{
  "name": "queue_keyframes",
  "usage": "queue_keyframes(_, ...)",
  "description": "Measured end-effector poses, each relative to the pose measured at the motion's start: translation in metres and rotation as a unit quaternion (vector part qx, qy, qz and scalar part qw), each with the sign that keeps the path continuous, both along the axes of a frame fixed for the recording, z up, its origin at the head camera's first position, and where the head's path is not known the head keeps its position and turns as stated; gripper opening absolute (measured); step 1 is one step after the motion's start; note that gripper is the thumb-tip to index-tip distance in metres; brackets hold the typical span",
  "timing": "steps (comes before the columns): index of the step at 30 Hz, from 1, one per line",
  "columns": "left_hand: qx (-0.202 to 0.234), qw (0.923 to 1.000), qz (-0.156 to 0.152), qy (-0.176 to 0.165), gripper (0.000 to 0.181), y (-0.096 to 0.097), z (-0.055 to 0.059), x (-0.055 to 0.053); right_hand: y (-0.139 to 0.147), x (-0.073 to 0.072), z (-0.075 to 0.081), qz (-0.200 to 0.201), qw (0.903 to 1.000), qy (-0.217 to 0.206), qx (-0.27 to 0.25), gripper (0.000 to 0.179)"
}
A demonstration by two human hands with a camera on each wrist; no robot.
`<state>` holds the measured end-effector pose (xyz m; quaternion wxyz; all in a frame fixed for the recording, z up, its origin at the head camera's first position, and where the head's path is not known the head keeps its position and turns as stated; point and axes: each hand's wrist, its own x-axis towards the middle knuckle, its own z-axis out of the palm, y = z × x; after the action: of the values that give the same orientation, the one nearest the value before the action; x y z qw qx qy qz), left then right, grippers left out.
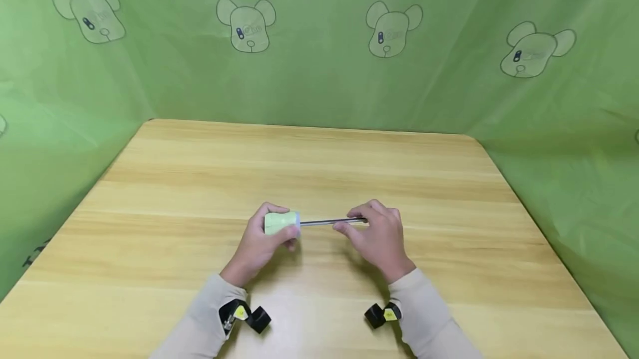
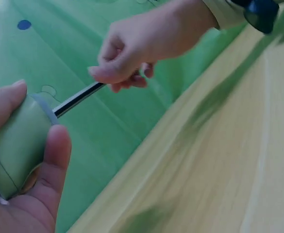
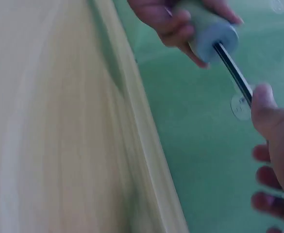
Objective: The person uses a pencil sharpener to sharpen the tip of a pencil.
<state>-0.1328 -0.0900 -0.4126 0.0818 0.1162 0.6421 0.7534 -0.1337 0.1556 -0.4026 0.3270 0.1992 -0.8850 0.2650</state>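
Both hands hold one tool above the table: a thick pale green handle (image 1: pixel 279 222) with a grey-blue collar (image 2: pixel 43 108) and a thin, shiny metal rod (image 1: pixel 319 222) sticking out of it. My left hand (image 1: pixel 257 245) grips the handle, its thumb along the near side close to the collar. At the other end, my right hand (image 1: pixel 380 239) pinches the rod between thumb and fingers, which hide its tip. Seen from the right wrist, the rod (image 3: pixel 234 70) runs straight from the middle of the collar to the right thumb. The tool lies roughly level, left to right.
A light wood-grain table (image 1: pixel 319 170) spreads beneath the hands. Green sheeting (image 1: pixel 319 87) printed with bear heads stands behind it and along both sides. Each wrist carries a small black camera, one on the left (image 1: pixel 258 319) and one on the right (image 1: pixel 375 315).
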Motion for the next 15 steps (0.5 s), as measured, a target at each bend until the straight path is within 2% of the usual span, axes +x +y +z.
queue_keyframes(2, 0.035, 0.9992, -0.004, -0.020, 0.038, -0.001, 0.003, 0.000, 0.002, -0.003, -0.002, 0.023, 0.9979, 0.057, -0.018, 0.036)
queue_keyframes(5, 0.071, 0.9957, -0.012, -0.058, 0.033, -0.004, 0.005, 0.000, 0.003, -0.006, -0.004, 0.068, 0.9882, 0.136, -0.024, 0.040)
queue_keyframes(9, 0.092, 0.9910, -0.019, -0.095, 0.027, -0.007, 0.005, 0.000, -0.001, -0.006, -0.004, 0.104, 0.9752, 0.195, -0.014, 0.045)
queue_keyframes(11, 0.091, 0.9904, -0.022, -0.102, 0.026, -0.008, 0.004, 0.000, -0.002, -0.005, -0.003, 0.102, 0.9719, 0.212, -0.013, 0.046)
queue_keyframes(15, 0.087, 0.9900, -0.032, -0.107, 0.029, -0.009, 0.004, 0.001, -0.007, -0.003, -0.002, 0.065, 0.9663, 0.249, -0.010, 0.040)
